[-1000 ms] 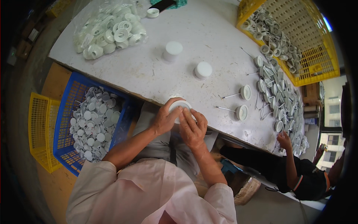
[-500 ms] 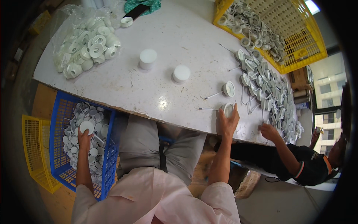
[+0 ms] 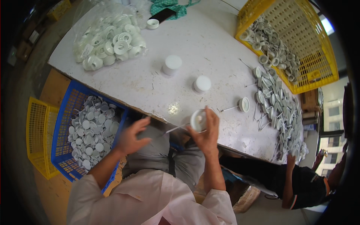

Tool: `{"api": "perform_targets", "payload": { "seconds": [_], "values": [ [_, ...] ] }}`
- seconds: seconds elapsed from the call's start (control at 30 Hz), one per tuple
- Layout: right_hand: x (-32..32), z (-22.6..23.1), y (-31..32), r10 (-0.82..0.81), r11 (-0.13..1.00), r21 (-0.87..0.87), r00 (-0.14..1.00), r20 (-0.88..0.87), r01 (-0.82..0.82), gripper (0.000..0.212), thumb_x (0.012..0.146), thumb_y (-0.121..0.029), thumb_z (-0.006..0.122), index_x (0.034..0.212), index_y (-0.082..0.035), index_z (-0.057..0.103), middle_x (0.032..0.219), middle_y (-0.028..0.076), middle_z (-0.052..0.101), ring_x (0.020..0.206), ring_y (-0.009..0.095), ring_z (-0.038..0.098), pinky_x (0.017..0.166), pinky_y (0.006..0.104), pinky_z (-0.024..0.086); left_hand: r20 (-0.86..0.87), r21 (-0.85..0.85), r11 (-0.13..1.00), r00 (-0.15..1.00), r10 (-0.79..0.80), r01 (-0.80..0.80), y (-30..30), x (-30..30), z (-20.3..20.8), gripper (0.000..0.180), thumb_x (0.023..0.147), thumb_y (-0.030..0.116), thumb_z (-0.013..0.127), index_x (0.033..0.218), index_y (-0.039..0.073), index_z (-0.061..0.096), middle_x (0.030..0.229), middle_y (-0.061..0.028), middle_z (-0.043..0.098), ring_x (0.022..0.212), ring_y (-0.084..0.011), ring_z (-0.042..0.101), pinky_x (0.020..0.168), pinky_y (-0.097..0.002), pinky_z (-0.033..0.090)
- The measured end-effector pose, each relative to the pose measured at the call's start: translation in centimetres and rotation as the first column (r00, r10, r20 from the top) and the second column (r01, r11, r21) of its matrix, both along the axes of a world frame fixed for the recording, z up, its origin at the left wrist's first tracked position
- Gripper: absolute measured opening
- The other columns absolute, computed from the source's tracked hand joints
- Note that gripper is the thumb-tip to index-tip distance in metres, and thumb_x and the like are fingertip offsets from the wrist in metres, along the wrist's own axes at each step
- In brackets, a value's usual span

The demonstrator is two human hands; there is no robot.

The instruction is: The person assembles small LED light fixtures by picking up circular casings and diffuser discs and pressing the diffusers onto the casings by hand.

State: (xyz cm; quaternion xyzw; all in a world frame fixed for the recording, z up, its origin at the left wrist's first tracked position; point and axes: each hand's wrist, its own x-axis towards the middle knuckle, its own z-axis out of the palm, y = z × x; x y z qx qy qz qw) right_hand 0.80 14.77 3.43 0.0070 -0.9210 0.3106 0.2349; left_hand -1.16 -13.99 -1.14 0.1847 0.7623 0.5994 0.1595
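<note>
Over the table's front edge, my right hand (image 3: pixel 207 135) grips a round white cup-shaped part with a thin stem (image 3: pixel 196 119), its hollow side showing. The stem points toward my left hand (image 3: pixel 132 138), which is blurred, fingers apart and holding nothing, over my lap beside the blue crate (image 3: pixel 62 125). That crate holds many white round discs with stems (image 3: pixel 92 125). Another stemmed cup (image 3: pixel 244 104) lies on the table (image 3: pixel 150 95) to the right. Two white cylindrical pieces (image 3: pixel 172 65) stand farther back.
A clear bag of white rings (image 3: pixel 112 45) lies at far left. Stemmed parts (image 3: pixel 275 107) are heaped on the right, below a yellow crate (image 3: pixel 315 77) of similar pieces. A dark phone (image 3: pixel 163 15) rests on green cloth. A co-worker's arm (image 3: pixel 289 168) reaches in at right.
My right hand has lifted a stemmed cup off the table and brought it left. My left hand has let go of a disc and come out of the blue crate. The view has shifted.
</note>
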Motion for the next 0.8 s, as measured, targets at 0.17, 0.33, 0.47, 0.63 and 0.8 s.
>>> {"api": "perform_targets", "payload": {
  "seconds": [0.17, 0.33, 0.47, 0.63, 0.8],
  "values": [
    [-0.2, 1.1, -4.8, 0.343, 0.935, -0.160, 0.922, 0.179, -0.316, 0.093, 0.060, -0.021, 0.087, 0.138, 0.000, 0.041, 0.123, 0.021, 0.052, 0.112, 0.038, 0.049, 0.093, 0.0420, 0.042, 0.111, 0.012, 0.995, 0.988, -0.104, 0.104, 7.9, -1.5, 1.8, 0.077, 0.073, 0.005, 0.072, 0.139, 0.003, 0.033, 0.126, -0.0184, 0.056, 0.116, -0.0270, 0.057, 0.095, -0.0368, 0.047],
    [-1.0, 1.1, -3.9, 0.451, 0.848, -0.393, 0.873, 0.183, -0.356, 0.077, 0.069, -0.021, 0.082, 0.134, -0.002, 0.047, 0.122, 0.019, 0.055, 0.108, 0.030, 0.054, 0.088, 0.0395, 0.046, -0.016, 0.111, 0.994, 1.000, -0.024, 0.025, 7.2, -1.1, -0.2, 0.075, 0.075, 0.003, 0.073, 0.139, 0.003, 0.033, 0.117, -0.0159, 0.059, 0.105, -0.0226, 0.062, 0.084, -0.0364, 0.053],
    [-7.0, -0.5, 1.2, -0.189, 0.928, -0.304, 0.976, 0.108, 0.214, 0.047, 0.075, -0.019, 0.077, 0.114, 0.001, 0.059, 0.097, 0.010, 0.060, 0.081, 0.017, 0.060, 0.068, 0.0295, 0.049, 0.452, 0.378, 0.919, 0.889, -0.075, -0.115, 5.7, -0.2, 0.3, 0.067, 0.078, -0.002, 0.070, 0.135, 0.002, 0.036, 0.110, -0.0112, 0.060, 0.089, -0.0190, 0.066, 0.066, -0.0294, 0.055],
    [-12.7, -3.8, 5.8, -0.251, 0.813, -0.414, 0.889, 0.384, 0.408, 0.047, 0.078, -0.033, 0.075, 0.104, 0.003, 0.060, 0.078, 0.006, 0.059, 0.068, 0.014, 0.057, 0.061, 0.0274, 0.048, 0.496, 0.239, 0.971, 0.863, -0.095, -0.031, 5.5, 0.9, 1.7, 0.061, 0.077, -0.005, 0.068, 0.130, 0.001, 0.039, 0.105, -0.0091, 0.061, 0.082, -0.0165, 0.068, 0.055, -0.0230, 0.051],
    [-12.8, -4.6, 5.5, -0.225, 0.723, -0.575, 0.917, 0.329, 0.383, 0.031, 0.083, -0.024, 0.071, 0.095, 0.002, 0.059, 0.073, 0.004, 0.059, 0.064, 0.011, 0.055, 0.057, 0.0244, 0.045, 0.573, 0.358, 0.932, 0.802, -0.167, -0.062, 4.6, 1.1, 0.9, 0.065, 0.073, -0.004, 0.073, 0.130, 0.004, 0.042, 0.101, -0.0077, 0.063, 0.080, -0.0144, 0.066, 0.050, -0.0219, 0.049]
  ]
}}
